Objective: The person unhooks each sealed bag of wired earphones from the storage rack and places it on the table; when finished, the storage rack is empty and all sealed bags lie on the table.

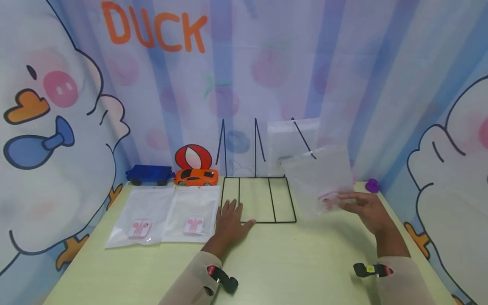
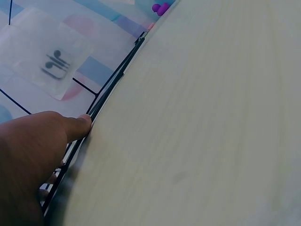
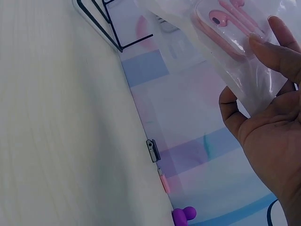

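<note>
My right hand (image 1: 366, 207) pinches a clear zip bag (image 1: 318, 173) by its lower right side, thumb in front. Inside are pink earphones (image 3: 230, 21) in a case. The bag's upper edge lies at the rack's right prong (image 1: 303, 137); whether the prong passes through it I cannot tell. Behind, another clear bag (image 1: 278, 140) hangs at that prong. My left hand (image 1: 231, 224) rests with spread fingers on the front left of the black wire rack (image 1: 282, 222), its thumb touching the front bar in the left wrist view. The other prongs (image 1: 256, 146) carry no bag.
Two more bagged earphone sets, a left bag (image 1: 141, 212) and a right bag (image 1: 194, 212), lie left of the rack. Behind them stand a blue toy wagon (image 1: 150, 174), an orange toy car (image 1: 196, 177) and a red-white ball shape (image 1: 193, 156). A purple toy (image 1: 372, 185) sits back right.
</note>
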`<state>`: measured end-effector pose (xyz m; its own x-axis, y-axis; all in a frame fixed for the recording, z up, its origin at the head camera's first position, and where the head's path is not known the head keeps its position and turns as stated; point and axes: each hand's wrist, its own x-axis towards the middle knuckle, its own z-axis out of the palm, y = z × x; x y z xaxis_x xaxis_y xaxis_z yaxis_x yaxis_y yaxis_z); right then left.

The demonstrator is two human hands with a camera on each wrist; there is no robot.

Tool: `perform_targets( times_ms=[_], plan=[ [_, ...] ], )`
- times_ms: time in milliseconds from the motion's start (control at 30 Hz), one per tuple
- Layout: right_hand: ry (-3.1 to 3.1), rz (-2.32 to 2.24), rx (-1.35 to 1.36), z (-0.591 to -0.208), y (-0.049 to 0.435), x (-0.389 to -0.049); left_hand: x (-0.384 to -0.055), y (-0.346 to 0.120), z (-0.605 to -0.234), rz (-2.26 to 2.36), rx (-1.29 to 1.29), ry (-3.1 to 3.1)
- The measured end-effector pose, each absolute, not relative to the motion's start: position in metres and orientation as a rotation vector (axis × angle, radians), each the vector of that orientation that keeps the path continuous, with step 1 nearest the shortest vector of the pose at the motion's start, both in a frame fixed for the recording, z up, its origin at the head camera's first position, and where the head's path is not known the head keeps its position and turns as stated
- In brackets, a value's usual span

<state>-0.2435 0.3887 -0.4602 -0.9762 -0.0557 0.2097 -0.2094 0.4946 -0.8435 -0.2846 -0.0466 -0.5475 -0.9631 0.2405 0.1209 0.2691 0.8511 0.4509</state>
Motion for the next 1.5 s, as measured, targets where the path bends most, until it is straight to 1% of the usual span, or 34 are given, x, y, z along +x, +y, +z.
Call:
perform_targets(
  times_ms=[433,600,900,1067,1367,1500],
  plan=[
    [-2.519,1.468,0.346,-0.461,0.383,-0.232,-0.283,-0.049,-0.544,-0.725,-0.412,-2.959],
    [-2.440,1.577,0.412,-0.461,0.382,-0.228,-0.282,-0.050,-0.544,-0.733,-0.414,-2.967],
    [-2.433,1.699,0.419,-0.469,0.390,-0.225,-0.282,-0.050,-0.543,-0.748,-0.409,-2.973],
    [-2.488,1.693,0.367,-0.478,0.400,-0.223,-0.282,-0.050,-0.542,-0.756,-0.413,-2.965],
    [-2.671,1.566,0.114,-0.488,0.410,-0.209,-0.280,-0.047,-0.543,-0.770,-0.422,-2.965],
    [-2.710,1.520,0.091,-0.495,0.409,-0.208,-0.284,-0.049,-0.545,-0.744,-0.406,-2.972]
  ],
)
